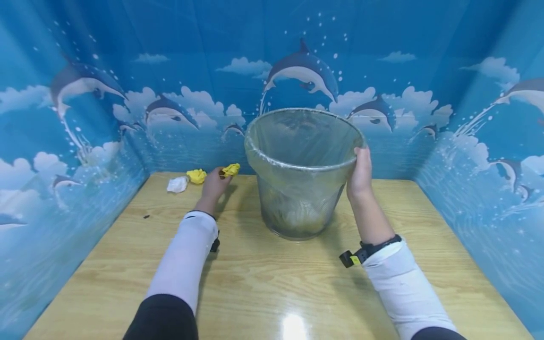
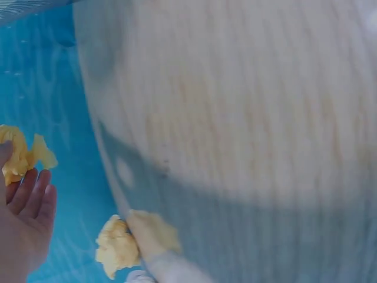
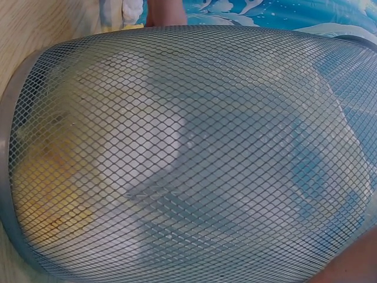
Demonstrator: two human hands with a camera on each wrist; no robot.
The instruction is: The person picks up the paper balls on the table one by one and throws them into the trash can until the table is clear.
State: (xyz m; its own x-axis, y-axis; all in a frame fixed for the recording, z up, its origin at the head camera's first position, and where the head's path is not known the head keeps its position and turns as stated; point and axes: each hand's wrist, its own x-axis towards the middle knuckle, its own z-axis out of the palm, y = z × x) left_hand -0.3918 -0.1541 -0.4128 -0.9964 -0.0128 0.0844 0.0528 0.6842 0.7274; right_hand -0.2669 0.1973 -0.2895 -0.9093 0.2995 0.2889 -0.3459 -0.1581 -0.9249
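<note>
My left hand (image 1: 214, 185) pinches a crumpled yellow paper ball (image 1: 231, 170) near the back of the table, to the left of the bin. In the left wrist view, the same paper ball (image 2: 20, 154) sits between thumb and fingers. My right hand (image 1: 361, 174) grips the rim of a metal mesh wastebasket (image 1: 297, 200) from its right side. A clear plastic liner (image 1: 303, 163) is folded over that rim. Through the mesh in the right wrist view, white crumpled paper (image 3: 144, 147) and yellow paper (image 3: 53, 194) show inside, near the base.
Another yellow paper ball (image 1: 196, 176) and a white paper ball (image 1: 177, 184) lie at the table's back left. A small dark speck (image 1: 146, 216) marks the wooden tabletop (image 1: 255, 293). Blue dolphin-print curtains (image 1: 191, 61) enclose the back and both sides.
</note>
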